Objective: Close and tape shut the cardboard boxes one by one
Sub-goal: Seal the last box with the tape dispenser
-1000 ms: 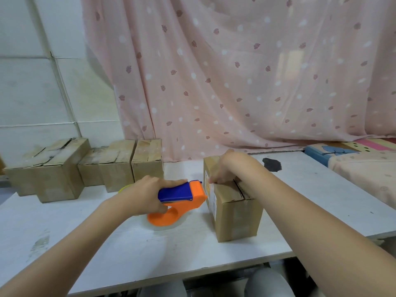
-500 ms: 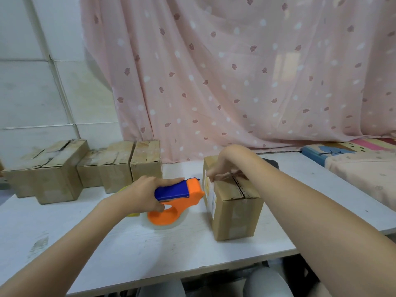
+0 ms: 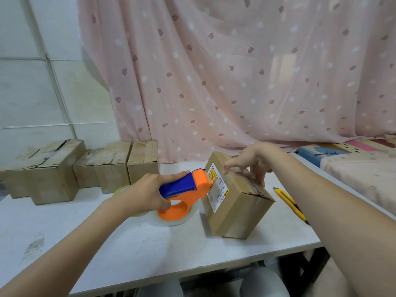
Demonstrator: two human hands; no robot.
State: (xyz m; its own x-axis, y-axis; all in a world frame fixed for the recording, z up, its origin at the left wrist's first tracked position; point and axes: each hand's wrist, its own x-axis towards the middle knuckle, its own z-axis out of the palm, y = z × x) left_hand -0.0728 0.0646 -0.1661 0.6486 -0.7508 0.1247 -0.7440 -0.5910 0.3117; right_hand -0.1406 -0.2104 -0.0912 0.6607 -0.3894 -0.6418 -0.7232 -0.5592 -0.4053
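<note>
- Cardboard box (image 3: 235, 202) sits right of centre in the frame on the white table (image 3: 132, 249), tilted, its labelled side facing left; the label print is too small to read.
- Right hand (image 3: 248, 162) grips its top, fingers curled over both edges.
- Left hand (image 3: 150, 192) clasps the orange and blue tape dispenser (image 3: 184, 194), whose nose touches the label; a yellow ring behind it is mostly hidden.
- Three taped boxes (image 3: 94, 168) line the middle left.
- One yellow utility knife (image 3: 289, 202) lies right of the box, partly covered by the forearm.
</note>
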